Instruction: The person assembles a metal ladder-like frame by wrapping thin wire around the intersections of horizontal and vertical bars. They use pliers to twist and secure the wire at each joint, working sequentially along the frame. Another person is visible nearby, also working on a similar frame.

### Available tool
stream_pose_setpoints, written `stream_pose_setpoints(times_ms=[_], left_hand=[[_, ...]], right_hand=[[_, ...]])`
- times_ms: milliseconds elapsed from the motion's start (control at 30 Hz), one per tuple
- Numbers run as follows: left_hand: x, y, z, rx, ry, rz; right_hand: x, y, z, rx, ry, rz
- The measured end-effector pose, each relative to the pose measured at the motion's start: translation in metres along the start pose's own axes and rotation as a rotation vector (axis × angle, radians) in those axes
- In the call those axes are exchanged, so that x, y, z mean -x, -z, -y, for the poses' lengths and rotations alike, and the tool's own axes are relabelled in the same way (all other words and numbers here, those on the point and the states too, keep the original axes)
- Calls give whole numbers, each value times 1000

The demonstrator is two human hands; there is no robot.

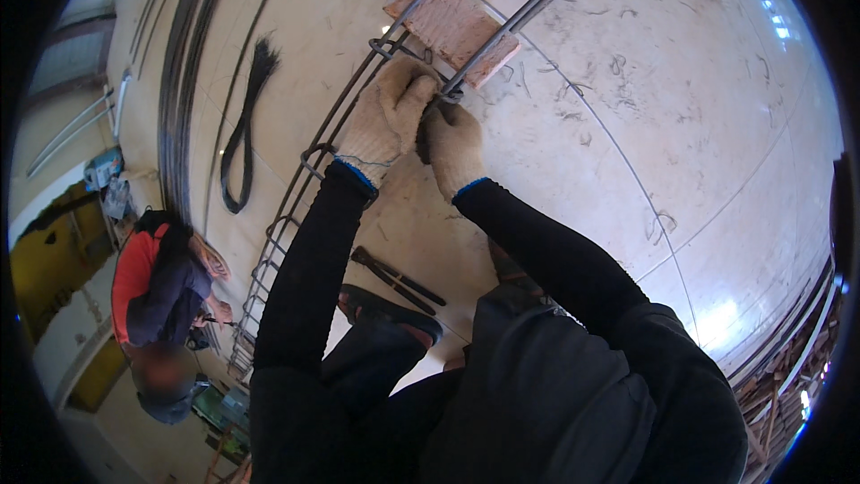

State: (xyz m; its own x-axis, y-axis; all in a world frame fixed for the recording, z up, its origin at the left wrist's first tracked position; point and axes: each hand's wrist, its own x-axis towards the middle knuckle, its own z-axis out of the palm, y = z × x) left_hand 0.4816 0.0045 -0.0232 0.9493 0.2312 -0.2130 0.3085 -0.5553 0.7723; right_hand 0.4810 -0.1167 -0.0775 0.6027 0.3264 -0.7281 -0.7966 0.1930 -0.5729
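A long rebar cage [336, 116] of dark steel bars with square stirrups runs from the top of the head view down to the lower left. My left hand [390, 116], in a cream knit glove, is closed at a corner where a stirrup meets a bar. Right beside it, my right hand [456, 145], gloved the same way, has its fingers pinched together below that joint. Whatever the fingertips hold is hidden; something dark shows between the two hands. A reddish brick [455, 31] lies under the cage just beyond them. Nippers [397, 280] rest on the floor near my foot.
On the left, a looped bundle of black tie wire [240, 139] lies on the pale tiled floor [618, 242], beside long straight bars [184, 81]. Another person [157, 291] in red crouches at the cage's far lower-left end. Wire scraps [582, 94] are scattered to the right.
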Motion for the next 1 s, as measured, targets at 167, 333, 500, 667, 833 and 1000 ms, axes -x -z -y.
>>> stream_pose_setpoints(times_ms=[167, 333, 500, 667, 833, 1000], left_hand=[[2, -1, -8, 11, 58, -18], [10, -9, -27, -116, 63, -149], [22, -34, -27, -34, 17, -389], [23, -42, -22, 34, 80, -407], [27, -59, -16, 223, 31, -553], [29, -58, -12, 75, -58, -559]], right_hand=[[19, 22, 16, 200, 88, -99], [-1, 38, 0, 468, 394, -128], [18, 43, 35, 63, 15, 110], [14, 48, 33, 314, 90, 107], [13, 47, 25, 465, 391, 16], [35, 31, 32, 343, 327, -38]])
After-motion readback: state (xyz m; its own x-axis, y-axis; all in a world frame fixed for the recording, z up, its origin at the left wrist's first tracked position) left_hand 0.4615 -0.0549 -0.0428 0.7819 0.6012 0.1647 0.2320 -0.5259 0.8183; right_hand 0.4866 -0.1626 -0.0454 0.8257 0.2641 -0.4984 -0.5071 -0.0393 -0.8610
